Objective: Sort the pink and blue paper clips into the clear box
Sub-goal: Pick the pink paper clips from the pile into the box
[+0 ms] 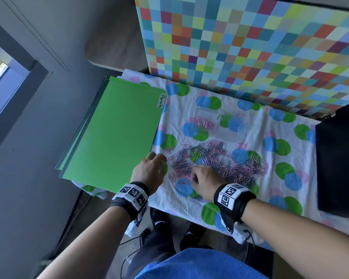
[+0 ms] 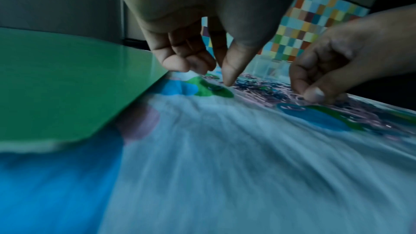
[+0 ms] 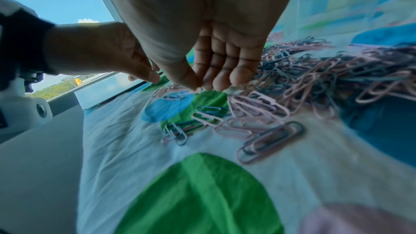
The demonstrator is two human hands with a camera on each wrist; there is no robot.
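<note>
A loose pile of pink and blue paper clips (image 1: 216, 160) lies on the spotted cloth (image 1: 268, 190). Behind it stands the clear box (image 1: 220, 121); its left compartment holds pink clips (image 1: 205, 123), and I see none in the right one. My right hand (image 1: 193, 172) is at the pile's near left side, thumb and forefinger pinching a pink clip (image 3: 198, 88) on the cloth. My left hand (image 1: 161, 158) is at the pile's left edge, fingers curled, thumb tip (image 2: 228, 81) down by the cloth. Whether it holds a clip is hidden.
A stack of green folders (image 1: 113, 133), labelled "Permits", lies left of the pile, touching my left hand's side. A black object (image 1: 338, 158) fills the right end of the table. A chequered board (image 1: 250, 47) stands upright behind the box. A few stray clips (image 1: 197, 198) lie near the front edge.
</note>
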